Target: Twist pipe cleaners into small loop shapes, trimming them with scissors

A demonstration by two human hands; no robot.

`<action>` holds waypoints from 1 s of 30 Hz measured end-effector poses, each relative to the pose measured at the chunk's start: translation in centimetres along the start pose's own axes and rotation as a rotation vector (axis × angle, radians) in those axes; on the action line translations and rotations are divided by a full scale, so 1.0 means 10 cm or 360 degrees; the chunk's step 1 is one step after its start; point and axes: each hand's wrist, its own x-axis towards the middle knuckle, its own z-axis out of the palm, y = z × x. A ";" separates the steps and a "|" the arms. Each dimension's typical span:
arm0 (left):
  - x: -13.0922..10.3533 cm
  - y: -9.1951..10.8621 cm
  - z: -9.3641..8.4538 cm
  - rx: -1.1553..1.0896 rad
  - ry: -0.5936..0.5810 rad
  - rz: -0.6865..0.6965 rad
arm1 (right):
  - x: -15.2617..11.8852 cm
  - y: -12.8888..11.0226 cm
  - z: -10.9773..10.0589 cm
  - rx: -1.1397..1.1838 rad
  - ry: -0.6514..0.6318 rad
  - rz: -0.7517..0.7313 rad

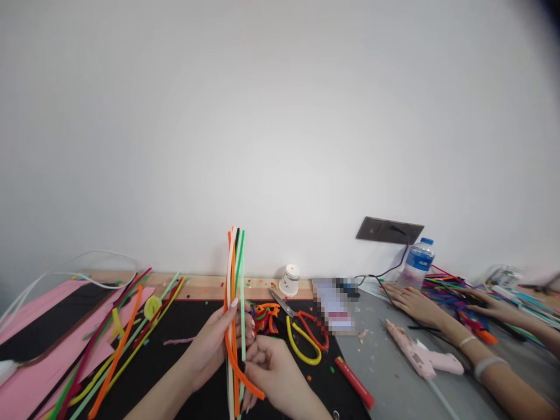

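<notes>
A bundle of long pipe cleaners (234, 268) in orange, white, black and green stands nearly upright in front of me. My left hand (219, 332) is closed around its middle, with the thumb pressed across the stems. My right hand (280, 370) is at the lower part of the bundle, its fingers curled in a pinch on the stems. One orange stem bends out of the bundle and passes in front of my right fingers. Behind the hands lie small colourful pipe cleaner pieces (266, 318). Scissors (301, 338) with yellow and red handles rest just right of them, blades partly spread.
Loose pipe cleaners (126, 344) lie over pink sheets (56, 297) at left. A white cup (289, 281) stands upside down by the wall. To the right are a red utility knife (354, 382), a pink glue gun (415, 353), a water bottle (417, 262) and a co-worker's hands (413, 306).
</notes>
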 end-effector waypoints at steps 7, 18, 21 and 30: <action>0.05 0.02 0.00 0.0050 0.0057 0.0036 | 0.00 -0.06 -0.01 0.0044 0.0045 -0.0045; 0.03 0.05 -0.03 0.0051 0.0196 0.0023 | -0.02 -0.15 -0.04 0.0082 0.0246 -0.0287; 0.03 0.05 -0.01 0.0057 0.0217 0.0046 | -0.03 -0.15 -0.07 0.0060 0.0293 -0.0338; 0.01 -0.01 0.01 0.0013 0.0077 0.0016 | -0.07 -0.15 -0.06 -0.0315 0.0256 -0.0365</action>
